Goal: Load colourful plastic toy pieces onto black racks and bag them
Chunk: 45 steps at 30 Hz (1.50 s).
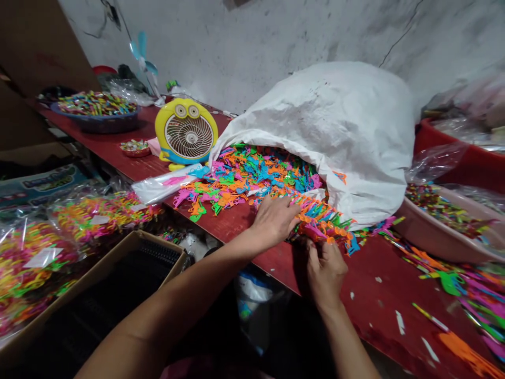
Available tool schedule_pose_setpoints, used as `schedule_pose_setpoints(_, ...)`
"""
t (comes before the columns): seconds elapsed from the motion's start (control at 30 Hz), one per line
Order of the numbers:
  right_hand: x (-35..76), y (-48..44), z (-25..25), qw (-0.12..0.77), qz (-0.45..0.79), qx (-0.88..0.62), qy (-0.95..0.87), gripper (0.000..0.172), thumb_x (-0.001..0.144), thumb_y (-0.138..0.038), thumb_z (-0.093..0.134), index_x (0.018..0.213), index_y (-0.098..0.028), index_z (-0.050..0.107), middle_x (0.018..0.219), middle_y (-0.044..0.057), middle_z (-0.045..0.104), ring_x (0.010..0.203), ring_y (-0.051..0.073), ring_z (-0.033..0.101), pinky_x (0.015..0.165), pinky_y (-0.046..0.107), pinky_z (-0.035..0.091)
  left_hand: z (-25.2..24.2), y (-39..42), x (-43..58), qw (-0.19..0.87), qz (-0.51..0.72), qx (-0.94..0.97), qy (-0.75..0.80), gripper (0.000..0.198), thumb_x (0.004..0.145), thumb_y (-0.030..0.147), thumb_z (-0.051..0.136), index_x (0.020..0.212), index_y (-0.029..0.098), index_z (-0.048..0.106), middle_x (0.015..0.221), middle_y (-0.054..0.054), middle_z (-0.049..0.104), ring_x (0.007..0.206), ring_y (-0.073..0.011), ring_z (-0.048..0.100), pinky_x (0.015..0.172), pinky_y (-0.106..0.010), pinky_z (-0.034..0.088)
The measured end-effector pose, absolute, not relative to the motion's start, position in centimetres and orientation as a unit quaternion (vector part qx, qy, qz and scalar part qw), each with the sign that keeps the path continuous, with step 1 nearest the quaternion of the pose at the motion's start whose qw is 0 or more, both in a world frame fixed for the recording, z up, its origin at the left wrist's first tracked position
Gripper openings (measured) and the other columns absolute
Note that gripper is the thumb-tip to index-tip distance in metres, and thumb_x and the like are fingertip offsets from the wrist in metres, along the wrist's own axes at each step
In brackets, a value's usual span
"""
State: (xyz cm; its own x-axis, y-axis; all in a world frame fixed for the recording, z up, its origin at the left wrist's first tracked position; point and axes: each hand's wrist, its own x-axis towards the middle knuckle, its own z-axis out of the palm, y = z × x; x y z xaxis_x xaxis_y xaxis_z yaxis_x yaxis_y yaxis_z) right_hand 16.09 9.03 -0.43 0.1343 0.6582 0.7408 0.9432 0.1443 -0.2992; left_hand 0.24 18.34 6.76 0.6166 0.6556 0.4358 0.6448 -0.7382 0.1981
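Observation:
A big white sack [339, 121] lies on its side on the red table [366, 295], spilling a heap of small coloured plastic pieces [244, 176]. My left hand [275, 218] rests palm down on a gathered bunch of these pieces [321, 221] at the sack's mouth, fingers curled over it. Just below, my right hand [325, 268] has its fingers bent up against the underside of the same bunch near the table's front edge.
A yellow toy fan [186, 134] stands left of the heap, with a blue bowl of pieces [97, 113] behind it. A pink tray [442, 231] and red tub [465, 152] sit right. Below left are an open cardboard box [118, 268] and bagged pieces [35, 258].

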Motion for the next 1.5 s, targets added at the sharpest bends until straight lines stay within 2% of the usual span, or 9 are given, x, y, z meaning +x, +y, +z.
schedule_pose_setpoints(0.17, 16.4, 9.8, -0.5, 0.369, -0.214, -0.641, -0.638, 0.025, 0.097, -0.03, 0.045, 0.094, -0.014, 0.065, 0.081, 0.008, 0.063, 0.071, 0.018, 0.055, 0.065, 0.028, 0.039, 7.3, 18.5, 0.4, -0.003, 0.231, 0.902, 0.366, 0.024, 0.096, 0.036, 0.046, 0.107, 0.023, 0.063, 0.108, -0.007, 0.062, 0.101, -0.0256, 0.057, 0.084, -0.04, 0.039)
schedule_pose_setpoints(0.37, 16.2, 10.2, 0.2, 0.307, -0.196, -0.701, -0.613, 0.038, 0.096, -0.036, 0.04, 0.071, -0.016, 0.061, 0.068, 0.007, 0.058, 0.058, 0.016, 0.045, 0.057, 0.029, 0.029, 8.1, 19.8, 0.8, 0.04, 0.238, 0.931, 0.273, 0.036, 0.086, 0.019, 0.05, 0.12, 0.025, 0.061, 0.115, -0.005, 0.065, 0.112, -0.0243, 0.055, 0.094, -0.04, 0.04)
schedule_pose_setpoints(0.67, 17.0, 10.6, 0.7, 0.35, -0.118, -0.72, -0.588, 0.042, 0.093, -0.043, 0.044, 0.056, -0.023, 0.045, 0.05, 0.001, 0.045, 0.048, 0.014, 0.037, 0.054, 0.03, 0.024, 8.0, 21.1, 1.4, 0.126, 0.242, 0.918, 0.288, 0.021, 0.089, 0.029, 0.051, 0.102, 0.025, 0.067, 0.107, 0.0, 0.071, 0.103, -0.0209, 0.061, 0.087, -0.034, 0.047)
schedule_pose_setpoints(0.77, 17.0, 10.8, 0.6, 0.374, -0.104, -0.723, -0.572, 0.04, 0.091, -0.045, 0.045, 0.06, -0.021, 0.051, 0.053, 0.002, 0.05, 0.048, 0.014, 0.039, 0.054, 0.029, 0.025, 8.1, 21.3, 1.4, 0.143, 0.235, 0.916, 0.292, 0.021, 0.087, 0.028, 0.052, 0.101, 0.026, 0.067, 0.106, 0.001, 0.071, 0.102, -0.0202, 0.061, 0.085, -0.032, 0.048)
schedule_pose_setpoints(0.97, 16.7, 10.6, 1.3, 0.346, -0.062, -0.718, -0.6, 0.034, 0.091, -0.044, 0.048, 0.088, -0.016, 0.067, 0.058, 0.002, 0.058, 0.051, 0.015, 0.049, 0.054, 0.027, 0.03, 8.5, 20.8, 1.7, 0.128, 0.212, 0.91, 0.334, 0.021, 0.088, 0.031, 0.05, 0.101, 0.028, 0.066, 0.099, 0.001, 0.071, 0.098, -0.0217, 0.062, 0.078, -0.032, 0.048)
schedule_pose_setpoints(1.1, 16.8, 10.6, 1.1, 0.347, -0.126, -0.699, -0.613, 0.044, 0.096, -0.042, 0.04, 0.074, -0.016, 0.067, 0.063, 0.007, 0.063, 0.053, 0.016, 0.051, 0.056, 0.029, 0.03, 8.6, 20.6, 1.6, 0.127, 0.212, 0.91, 0.334, 0.02, 0.089, 0.032, 0.049, 0.099, 0.027, 0.065, 0.097, 0.0, 0.071, 0.097, -0.0216, 0.062, 0.077, -0.032, 0.048)
schedule_pose_setpoints(1.27, 16.8, 11.1, 0.8, 0.326, -0.171, -0.726, -0.581, 0.06, 0.098, -0.045, 0.036, 0.049, -0.019, 0.057, 0.047, 0.006, 0.054, 0.043, 0.014, 0.041, 0.053, 0.03, 0.024, 8.9, 20.7, 1.2, 0.144, 0.201, 0.913, 0.323, 0.017, 0.089, 0.031, 0.05, 0.096, 0.026, 0.064, 0.094, 0.001, 0.071, 0.094, -0.0201, 0.062, 0.076, -0.03, 0.047)
schedule_pose_setpoints(1.37, 16.5, 11.4, 1.2, 0.275, -0.186, -0.739, -0.587, 0.057, 0.098, -0.044, 0.036, 0.056, -0.016, 0.062, 0.051, 0.008, 0.057, 0.045, 0.014, 0.043, 0.052, 0.03, 0.022, 9.0, 20.7, 1.1, 0.142, 0.192, 0.918, 0.315, 0.016, 0.089, 0.029, 0.05, 0.097, 0.025, 0.064, 0.094, 0.0, 0.07, 0.094, -0.0196, 0.062, 0.077, -0.029, 0.047)
schedule_pose_setpoints(1.5, 15.5, 11.2, 2.1, 0.192, -0.176, -0.765, -0.589, 0.042, 0.097, -0.036, 0.042, 0.077, -0.013, 0.07, 0.063, 0.011, 0.064, 0.05, 0.015, 0.05, 0.053, 0.029, 0.021, 8.9, 20.7, 1.1, 0.13, 0.18, 0.924, 0.311, 0.017, 0.088, 0.028, 0.051, 0.099, 0.025, 0.064, 0.097, 0.0, 0.07, 0.096, -0.0202, 0.062, 0.078, -0.03, 0.047)
